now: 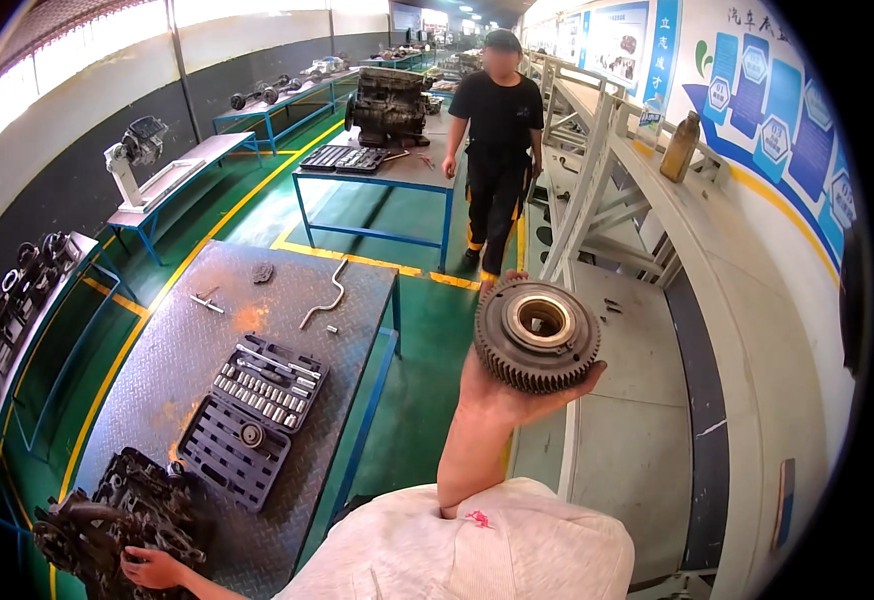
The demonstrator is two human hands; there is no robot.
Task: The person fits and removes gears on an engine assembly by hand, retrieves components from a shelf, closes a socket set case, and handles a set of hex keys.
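Observation:
My right hand is raised in front of me with its fingers closed around a large dark metal gear. The gear has fine teeth round its rim and a brass-coloured ring in its central bore. Low at the left, my left hand rests against a dark, greasy engine block, its fingers apart and partly stretched out. Some of its fingertips are hard to make out against the block. Between the hands, an open socket set case lies on the metal table, with a small round part in its tray.
The tread-plate table also bears a bent crank handle and a T-shaped tool. A person stands ahead beside another table with an engine. A pale metal bench with bottles runs along the right wall.

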